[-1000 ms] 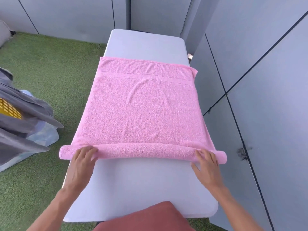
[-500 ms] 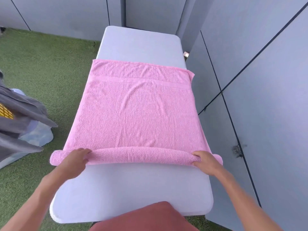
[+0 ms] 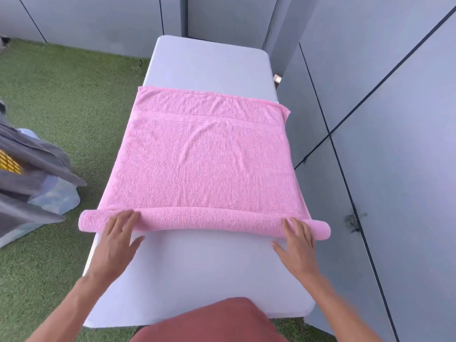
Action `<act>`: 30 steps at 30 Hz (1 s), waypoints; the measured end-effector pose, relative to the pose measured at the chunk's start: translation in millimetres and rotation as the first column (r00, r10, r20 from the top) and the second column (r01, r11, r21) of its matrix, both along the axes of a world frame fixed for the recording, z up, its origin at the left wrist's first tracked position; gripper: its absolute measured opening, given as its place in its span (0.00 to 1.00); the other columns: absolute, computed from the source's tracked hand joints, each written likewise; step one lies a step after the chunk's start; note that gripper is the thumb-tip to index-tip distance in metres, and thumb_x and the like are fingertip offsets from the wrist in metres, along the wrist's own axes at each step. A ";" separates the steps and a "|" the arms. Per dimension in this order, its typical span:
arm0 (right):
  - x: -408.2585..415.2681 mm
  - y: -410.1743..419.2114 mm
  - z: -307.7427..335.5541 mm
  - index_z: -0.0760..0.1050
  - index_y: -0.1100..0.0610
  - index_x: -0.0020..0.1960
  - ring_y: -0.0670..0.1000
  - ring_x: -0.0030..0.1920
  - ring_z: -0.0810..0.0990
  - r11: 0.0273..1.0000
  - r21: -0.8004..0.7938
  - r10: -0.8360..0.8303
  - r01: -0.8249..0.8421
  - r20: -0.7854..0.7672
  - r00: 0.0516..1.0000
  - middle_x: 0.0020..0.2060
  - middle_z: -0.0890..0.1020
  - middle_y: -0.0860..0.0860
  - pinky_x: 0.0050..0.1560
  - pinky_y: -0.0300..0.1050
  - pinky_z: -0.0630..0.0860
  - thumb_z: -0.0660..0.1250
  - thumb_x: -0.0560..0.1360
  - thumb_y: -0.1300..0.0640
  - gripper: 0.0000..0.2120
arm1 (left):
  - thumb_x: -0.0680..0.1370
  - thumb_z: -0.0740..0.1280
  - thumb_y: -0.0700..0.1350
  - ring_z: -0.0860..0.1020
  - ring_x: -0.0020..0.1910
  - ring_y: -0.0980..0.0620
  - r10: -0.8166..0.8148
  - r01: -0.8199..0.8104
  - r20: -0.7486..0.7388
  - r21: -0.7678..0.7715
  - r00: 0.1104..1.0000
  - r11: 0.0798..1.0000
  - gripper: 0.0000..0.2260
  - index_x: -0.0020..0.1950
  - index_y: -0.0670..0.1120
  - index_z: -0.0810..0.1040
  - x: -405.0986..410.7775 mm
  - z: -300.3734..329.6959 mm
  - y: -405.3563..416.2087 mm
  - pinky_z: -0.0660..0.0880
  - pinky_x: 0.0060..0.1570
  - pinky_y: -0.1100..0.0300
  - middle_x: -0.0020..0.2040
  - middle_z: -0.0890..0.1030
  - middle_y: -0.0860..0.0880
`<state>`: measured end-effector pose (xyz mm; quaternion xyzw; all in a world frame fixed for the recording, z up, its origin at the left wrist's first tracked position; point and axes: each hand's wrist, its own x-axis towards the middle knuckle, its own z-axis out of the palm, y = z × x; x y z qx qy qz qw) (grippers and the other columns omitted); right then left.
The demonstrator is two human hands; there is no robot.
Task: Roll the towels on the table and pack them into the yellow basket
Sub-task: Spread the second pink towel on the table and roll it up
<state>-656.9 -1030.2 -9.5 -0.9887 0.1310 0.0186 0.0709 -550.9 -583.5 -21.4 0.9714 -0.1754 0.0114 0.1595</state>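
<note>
A pink towel (image 3: 204, 159) lies spread across the white table (image 3: 209, 67), its near edge rolled into a tube (image 3: 209, 219) that overhangs both table sides. My left hand (image 3: 118, 239) rests flat on the left part of the roll, fingers straight. My right hand (image 3: 297, 239) lies flat on the right part of the roll, fingers spread. A patch of the yellow basket (image 3: 8, 162) shows at the far left, mostly hidden under grey cloth.
Grey cloth (image 3: 27, 169) and a pale bag (image 3: 54, 196) sit on the green turf at the left. Grey wall panels (image 3: 382, 144) stand close along the table's right side. A reddish-brown cloth (image 3: 209, 322) is at the near table edge.
Both hands went from curled over the roll to flat with straight fingers on it. The roll has advanced slightly up the towel.
</note>
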 end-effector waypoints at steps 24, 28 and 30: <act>33.4 5.0 23.5 0.79 0.44 0.50 0.51 0.57 0.72 0.982 0.077 -0.180 0.171 0.139 0.974 0.51 0.78 0.43 0.54 0.53 0.62 0.67 0.76 0.55 0.07 | 0.74 0.73 0.43 0.77 0.48 0.41 0.090 -0.096 -0.081 -0.073 0.993 0.993 0.07 0.51 0.48 0.82 50.0 42.2 -5.6 0.69 0.54 0.46 0.50 0.81 0.46; 10.3 18.6 2.7 0.71 0.54 0.67 0.54 0.66 0.69 0.998 -0.062 -0.011 0.014 0.055 0.998 0.64 0.74 0.48 0.60 0.54 0.59 0.69 0.73 0.47 0.25 | 0.76 0.61 0.57 0.70 0.70 0.43 0.099 -0.099 0.007 0.056 0.995 0.993 0.26 0.69 0.44 0.71 2.9 11.4 -15.0 0.43 0.74 0.47 0.67 0.74 0.44; 10.2 15.6 -4.2 0.68 0.58 0.71 0.56 0.69 0.65 0.999 -0.038 -0.007 0.007 0.010 1.000 0.67 0.72 0.51 0.67 0.55 0.56 0.74 0.69 0.49 0.34 | 0.76 0.65 0.56 0.62 0.75 0.42 0.050 -0.047 -0.029 0.081 0.998 0.996 0.32 0.74 0.41 0.63 -4.5 -7.7 -15.0 0.44 0.74 0.43 0.73 0.67 0.41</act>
